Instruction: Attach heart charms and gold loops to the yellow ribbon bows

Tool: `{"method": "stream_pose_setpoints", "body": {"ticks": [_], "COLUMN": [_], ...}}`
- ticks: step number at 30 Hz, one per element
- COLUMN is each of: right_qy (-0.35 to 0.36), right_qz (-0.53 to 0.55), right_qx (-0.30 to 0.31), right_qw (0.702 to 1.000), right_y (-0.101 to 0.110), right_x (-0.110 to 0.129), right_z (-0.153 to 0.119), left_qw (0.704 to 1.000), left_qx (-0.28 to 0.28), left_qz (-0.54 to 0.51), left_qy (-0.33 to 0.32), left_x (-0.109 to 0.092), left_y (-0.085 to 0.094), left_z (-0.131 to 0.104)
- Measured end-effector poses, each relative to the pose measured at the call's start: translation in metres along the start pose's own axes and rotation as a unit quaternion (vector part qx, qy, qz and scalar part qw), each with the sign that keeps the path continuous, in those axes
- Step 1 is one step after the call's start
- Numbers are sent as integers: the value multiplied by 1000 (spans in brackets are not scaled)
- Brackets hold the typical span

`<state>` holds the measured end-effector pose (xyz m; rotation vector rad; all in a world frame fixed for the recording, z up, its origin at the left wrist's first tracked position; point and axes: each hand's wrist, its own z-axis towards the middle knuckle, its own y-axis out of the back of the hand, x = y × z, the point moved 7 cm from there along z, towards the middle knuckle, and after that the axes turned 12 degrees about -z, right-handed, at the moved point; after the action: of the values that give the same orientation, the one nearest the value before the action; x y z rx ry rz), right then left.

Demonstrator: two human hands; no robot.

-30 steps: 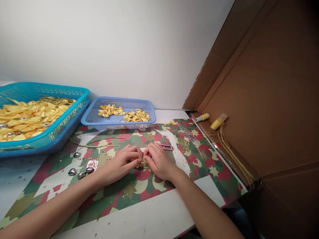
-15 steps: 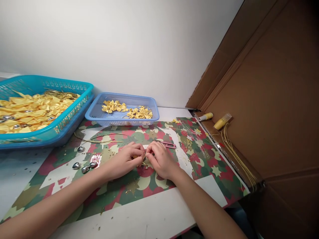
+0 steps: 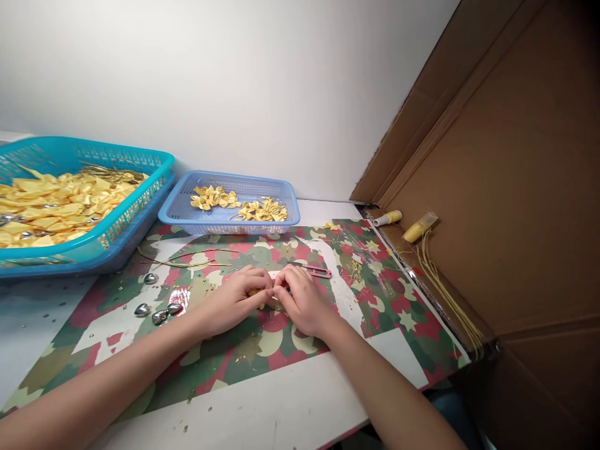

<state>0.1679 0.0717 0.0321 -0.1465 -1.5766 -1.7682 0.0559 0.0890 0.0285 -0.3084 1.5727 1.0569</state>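
My left hand (image 3: 237, 301) is closed with thumb and fingers pinched on a yellow ribbon bow (image 3: 254, 292), mostly covered by the fingers. Right beside it, my right hand (image 3: 304, 301) pinches a gold cord (image 3: 275, 304) that curves below the fingertips. The two hands meet at their fingertips, low over the patterned sheet (image 3: 244, 350). Behind the right hand lies a pink-handled tool (image 3: 319, 272), partly hidden. Several silver hearts (image 3: 159, 317) rest left of my left forearm.
A turquoise basket (image 3: 140, 195) of yellow ribbon pieces stands at left. A blue basket (image 3: 229, 227) with yellow bows is at the back. Loose gold cords (image 3: 187, 264) lie before it. A cardboard wall (image 3: 506, 187) with yellow tubes (image 3: 415, 232) beside it bounds the right.
The left thumb has come closer to the right fingertips, and the gold cord now shows as a curve under them. The view has shifted slightly.
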Motion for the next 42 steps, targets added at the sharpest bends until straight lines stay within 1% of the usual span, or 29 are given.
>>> {"method": "stream_pose_setpoints", "body": {"ticks": [8,13,21,26,33,37,40,42], "right_qy": [-14,-17,-23,-29,-29,-31,-31,-33], "right_qz": [-22,-26,-27,-35,-25,-23,-22,-22], "right_qx": [-1,-1,1,7,1,7,8,9], "right_qw": [1000,1000,999,999,999,999,999,999], "right_y": [0,0,1,0,0,-1,-1,-1], "right_x": [-3,-3,-2,-5,-5,-6,-5,-5], "right_z": [1,1,1,1,1,1,1,1], "left_qw": [995,993,982,966,953,950,951,953], "left_qx": [-53,-63,-98,-144,-146,-171,-197,-204], "left_qz": [-78,-90,-121,-182,-234,-233,-212,-199], "left_qy": [34,43,108,112,122,122,111,104], "left_x": [9,10,17,19,24,22,20,20], "left_y": [13,17,22,26,24,28,32,34], "left_z": [0,1,-2,-3,-2,-3,-4,-4]}}
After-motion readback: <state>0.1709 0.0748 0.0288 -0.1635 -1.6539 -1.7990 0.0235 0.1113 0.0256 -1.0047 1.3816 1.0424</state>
